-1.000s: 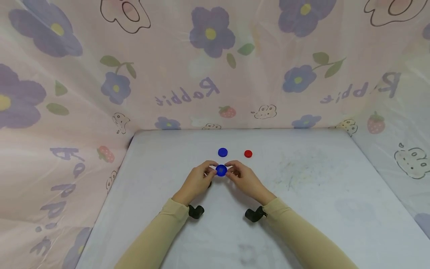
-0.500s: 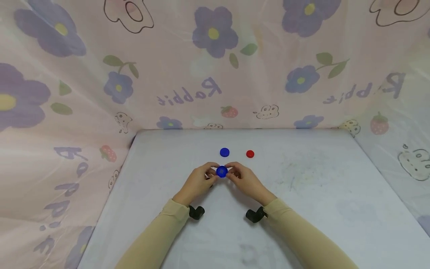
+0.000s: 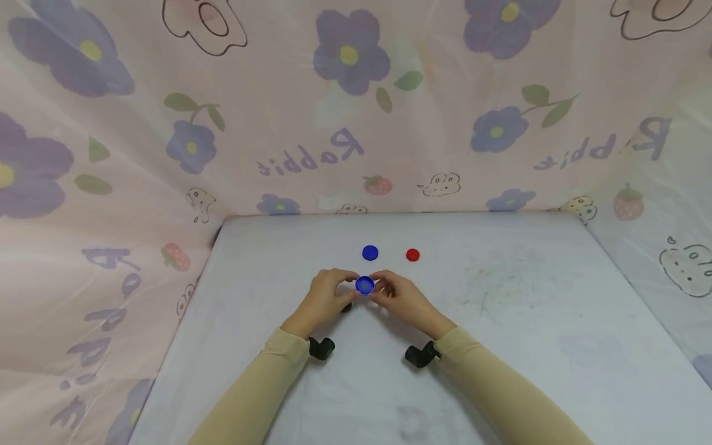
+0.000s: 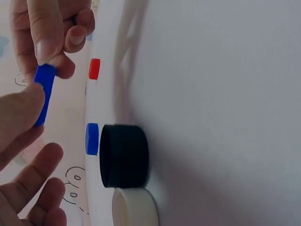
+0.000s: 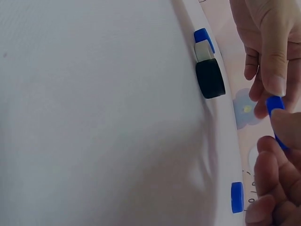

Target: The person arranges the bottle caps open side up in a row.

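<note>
Near the middle of the head view, my left hand [image 3: 327, 295] and right hand [image 3: 405, 300] pinch a blue bottle cap [image 3: 364, 285] from opposite sides. Its hollow inside faces the head camera, with a paler middle. Both wrist views show this cap edge-on, thumbs on its near face, raised over the white table. Just beyond the hands lie a second blue cap [image 3: 369, 253] and a red cap [image 3: 413, 254]. A black cap [image 4: 124, 156] stands beside a white cap [image 4: 135, 207] in the left wrist view; the left hand mostly hides them from the head camera.
Another blue cap [image 5: 202, 38] sits beside the white cap in the right wrist view. The white table [image 3: 534, 346] meets flower-print curtains [image 3: 278, 111] at the back and sides. Black wrist-mounted pieces [image 3: 421, 355] jut inward below each hand.
The held blue cap has tilted a little, so more of its inside shows, and the left hand's fingers have shifted around it. The caps on the table have stayed put.
</note>
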{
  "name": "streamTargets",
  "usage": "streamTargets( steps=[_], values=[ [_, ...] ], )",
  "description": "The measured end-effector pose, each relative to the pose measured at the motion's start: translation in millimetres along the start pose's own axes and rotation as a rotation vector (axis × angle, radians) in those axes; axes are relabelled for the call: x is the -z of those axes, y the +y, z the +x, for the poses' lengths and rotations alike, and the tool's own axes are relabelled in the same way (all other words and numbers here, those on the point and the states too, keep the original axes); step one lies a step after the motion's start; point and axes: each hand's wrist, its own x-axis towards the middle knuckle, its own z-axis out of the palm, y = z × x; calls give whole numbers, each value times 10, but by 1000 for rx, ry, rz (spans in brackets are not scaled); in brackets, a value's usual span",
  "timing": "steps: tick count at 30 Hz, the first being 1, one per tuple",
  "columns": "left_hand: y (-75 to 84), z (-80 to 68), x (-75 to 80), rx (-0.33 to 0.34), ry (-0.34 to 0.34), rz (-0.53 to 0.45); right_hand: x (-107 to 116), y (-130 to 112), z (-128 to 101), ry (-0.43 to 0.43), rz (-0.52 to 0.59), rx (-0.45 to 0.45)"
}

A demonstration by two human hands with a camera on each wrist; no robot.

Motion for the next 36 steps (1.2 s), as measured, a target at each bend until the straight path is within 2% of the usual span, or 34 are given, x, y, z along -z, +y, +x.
streamTargets(
  steps=[6,20,36],
  values=[
    [-32,-4,-16,22,-29,95,-37,21,15,-29,-6,-20],
    [-64,-49,-17,36,-176,165,-117,65,20,-81,-102,-60],
    [-84,-83,-8,10,-185,223,-163,88,44,-123,-145,-42]
  ],
)
